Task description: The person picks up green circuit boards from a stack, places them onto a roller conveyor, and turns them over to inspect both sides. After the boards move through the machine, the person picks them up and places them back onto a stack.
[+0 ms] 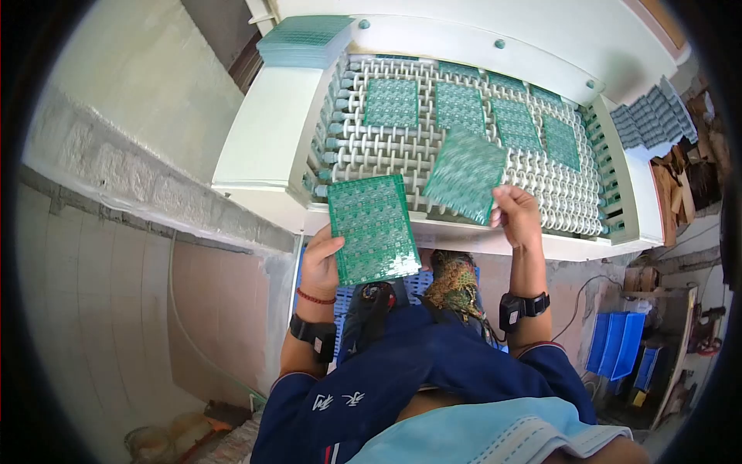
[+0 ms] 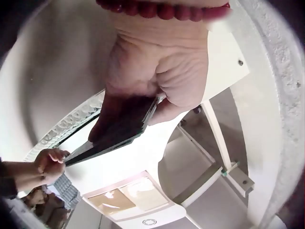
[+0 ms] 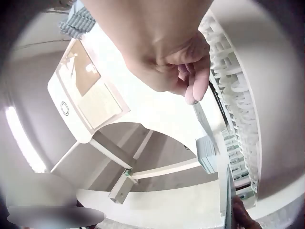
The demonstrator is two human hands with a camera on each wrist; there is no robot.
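In the head view my left hand [image 1: 319,261] grips a small stack of green printed circuit boards [image 1: 371,230] by its left edge, thumb over the top face. The stack's layered edges [image 2: 125,141] show in the left wrist view. My right hand [image 1: 519,217] pinches a single circuit board [image 1: 465,176] at its lower right corner, and this board is blurred. It hangs over the front of the white roller conveyor [image 1: 371,164]. In the right wrist view the thumb and fingertips [image 3: 194,95] meet at the board's edge.
Several circuit boards lie on the rollers, one of them at the left [image 1: 391,103]. A tall pile of boards [image 1: 304,40] stands on the machine's left ledge. Grey corrugated racks [image 1: 653,116] sit at the right end. Blue bins [image 1: 615,345] are at the lower right.
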